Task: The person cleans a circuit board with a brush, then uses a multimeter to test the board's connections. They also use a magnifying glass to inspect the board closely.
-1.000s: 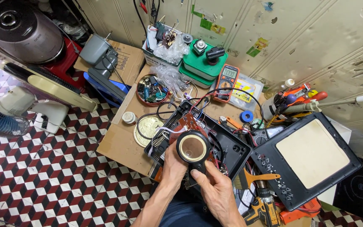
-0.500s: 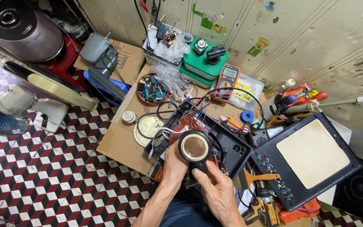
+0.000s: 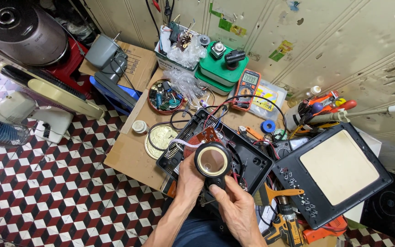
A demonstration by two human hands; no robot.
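both hands grip a round black-rimmed magnifier over the opened black appliance housing on the cardboard-covered worktop. the left hand wraps its fingers shut around the magnifier from seven o'clock; the right hand pinches it closed from five o'clock, thumb on its lower rim. a red circuit board sits just at twelve o'clock of the lens. the detached black top panel lies at three o'clock, an orange multimeter at one o'clock.
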